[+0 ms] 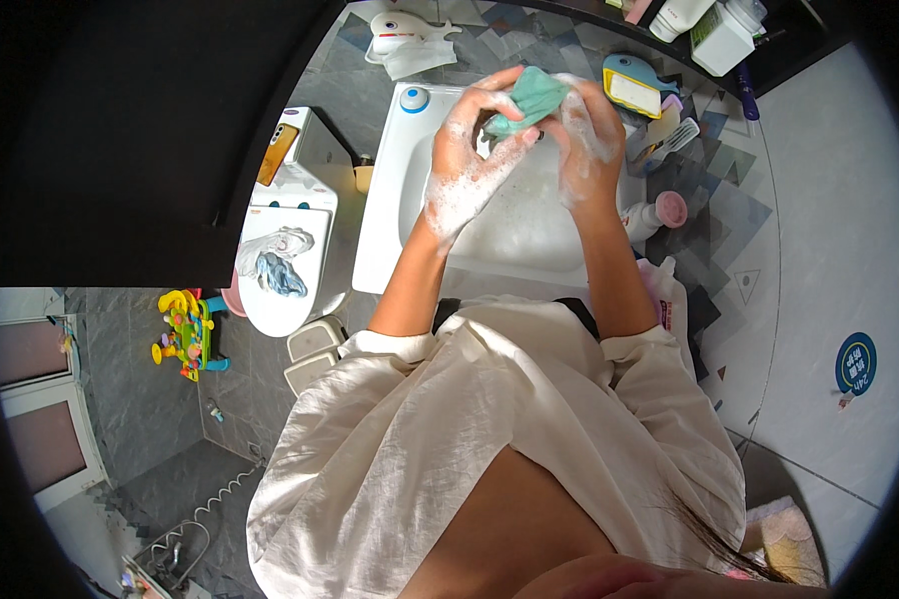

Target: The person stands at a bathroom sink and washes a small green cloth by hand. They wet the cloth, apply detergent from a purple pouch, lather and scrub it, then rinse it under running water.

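Observation:
A wet green cloth (536, 97) is held between both hands above a white washbasin (517, 217). My left hand (476, 150), coated in suds, has its thumb and fingers closed on the cloth's left side. Foam also covers my right hand (590, 135), which grips the cloth from the right; part of its fingers is hidden behind the cloth. The tap behind the hands is mostly hidden. A round blue-and-white item (413, 99) sits on the basin's back left corner.
A toilet with crumpled cloths (281, 273) on its lid and a phone (277, 153) on its tank stands left. Right of the basin are a whale-shaped soap dish (633, 86), a brush (674, 142) and a pink-capped bottle (670, 210). A dark shelf with bottles (727, 37) overhangs the upper right.

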`<state>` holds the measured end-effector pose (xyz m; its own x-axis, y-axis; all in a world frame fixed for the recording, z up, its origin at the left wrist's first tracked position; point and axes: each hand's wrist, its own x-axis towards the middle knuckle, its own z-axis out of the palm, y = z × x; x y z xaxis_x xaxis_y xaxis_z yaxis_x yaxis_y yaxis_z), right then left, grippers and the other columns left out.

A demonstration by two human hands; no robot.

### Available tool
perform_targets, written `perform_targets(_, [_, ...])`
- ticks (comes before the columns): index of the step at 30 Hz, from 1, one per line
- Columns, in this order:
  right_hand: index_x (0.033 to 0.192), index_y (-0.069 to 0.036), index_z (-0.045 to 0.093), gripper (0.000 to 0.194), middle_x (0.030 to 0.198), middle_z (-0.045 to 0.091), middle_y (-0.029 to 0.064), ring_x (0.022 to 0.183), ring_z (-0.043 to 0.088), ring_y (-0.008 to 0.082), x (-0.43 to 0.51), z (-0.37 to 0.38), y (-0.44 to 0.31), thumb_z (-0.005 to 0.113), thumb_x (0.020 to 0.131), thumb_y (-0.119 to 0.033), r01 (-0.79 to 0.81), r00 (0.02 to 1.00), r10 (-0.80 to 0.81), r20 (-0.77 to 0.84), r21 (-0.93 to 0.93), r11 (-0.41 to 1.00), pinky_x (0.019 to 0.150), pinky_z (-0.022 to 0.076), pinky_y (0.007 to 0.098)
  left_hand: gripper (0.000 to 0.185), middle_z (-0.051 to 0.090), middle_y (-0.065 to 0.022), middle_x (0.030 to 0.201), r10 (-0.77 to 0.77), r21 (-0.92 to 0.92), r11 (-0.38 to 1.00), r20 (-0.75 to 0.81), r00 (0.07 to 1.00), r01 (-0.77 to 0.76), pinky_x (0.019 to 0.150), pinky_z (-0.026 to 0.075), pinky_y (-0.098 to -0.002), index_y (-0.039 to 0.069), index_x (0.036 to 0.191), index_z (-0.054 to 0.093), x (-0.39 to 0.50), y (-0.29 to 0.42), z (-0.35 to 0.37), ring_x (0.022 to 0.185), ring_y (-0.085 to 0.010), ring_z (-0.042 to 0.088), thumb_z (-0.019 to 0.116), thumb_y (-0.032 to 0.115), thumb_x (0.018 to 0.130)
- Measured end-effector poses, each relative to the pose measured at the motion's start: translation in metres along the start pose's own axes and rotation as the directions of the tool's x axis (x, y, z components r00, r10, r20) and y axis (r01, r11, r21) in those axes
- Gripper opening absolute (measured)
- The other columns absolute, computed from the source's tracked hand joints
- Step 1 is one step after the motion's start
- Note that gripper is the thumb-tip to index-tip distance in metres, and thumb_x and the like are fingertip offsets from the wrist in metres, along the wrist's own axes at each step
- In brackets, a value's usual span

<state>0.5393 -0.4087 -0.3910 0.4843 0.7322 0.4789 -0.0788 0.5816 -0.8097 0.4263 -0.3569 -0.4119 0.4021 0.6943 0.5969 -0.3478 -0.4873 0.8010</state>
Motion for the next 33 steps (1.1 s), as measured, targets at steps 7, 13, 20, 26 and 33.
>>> perform_targets(7, [0.090,0.002,0.056,0.027,0.078,0.052,0.0023,0.064,0.051,0.0076,0.001,-0.004,0.006,0.048,0.092,-0.024,-0.171,0.984,0.174,0.044,-0.075,0.982,0.053,0.0449,0.0210,0.030,0.057,-0.0055,0.096,-0.407,-0.316,0.868,-0.015,0.913,0.382,0.082,0.041,-0.0262,0.002,0.112,0.049,-0.002,0.009,0.000,0.090,-0.0117,0.052,0.058,0.018,0.088])
perform_targets(13, [0.090,-0.005,0.056,0.025,0.070,0.048,-0.0014,0.056,0.043,0.0040,-0.001,-0.003,0.026,0.048,0.092,-0.027,-0.337,0.934,0.321,-0.154,-0.090,0.937,0.047,0.0361,0.0192,0.040,0.058,-0.0058,0.095,-0.607,-0.472,0.652,0.142,0.782,0.593,0.082,0.040,-0.0248,-0.002,0.111,0.053,-0.007,-0.017,0.008,0.088,-0.0104,0.052,0.044,0.034,0.095])
perform_targets(20, [0.090,-0.007,0.054,0.026,0.073,0.048,-0.0034,0.060,0.048,0.0060,0.000,0.001,0.032,0.052,0.090,-0.033,-0.429,0.869,0.404,-0.286,-0.027,0.903,0.054,0.0415,0.0203,0.031,0.055,-0.0020,0.079,-0.576,-0.460,0.750,-0.100,0.812,0.475,0.063,0.040,-0.0226,0.004,0.093,0.053,-0.006,-0.030,0.017,0.069,-0.0072,0.048,0.038,0.031,0.097])
perform_targets(26, [0.086,-0.004,0.059,0.016,0.070,0.056,0.0022,0.066,0.055,0.0120,-0.014,-0.006,0.056,0.056,0.086,-0.020,-0.100,0.960,0.009,-0.278,-0.313,0.944,0.060,0.0465,0.0274,0.030,0.052,-0.0009,0.068,-0.706,-0.568,0.619,-0.098,0.702,0.543,0.048,0.038,-0.0225,0.006,0.084,0.053,-0.001,-0.040,0.014,0.054,-0.0076,0.044,0.039,0.030,0.096])
perform_targets(33, [0.068,-0.008,0.060,0.017,0.052,0.054,0.0142,0.047,0.054,0.0345,-0.008,-0.021,0.093,0.065,0.075,-0.023,0.352,0.928,-0.269,0.259,-0.849,0.394,0.044,0.0407,0.0391,0.028,0.051,0.0043,0.067,-0.641,-0.535,0.703,-0.192,0.743,0.468,0.054,0.040,-0.0232,0.011,0.073,0.053,-0.011,-0.052,0.029,0.058,-0.0056,0.046,0.050,0.031,0.092])
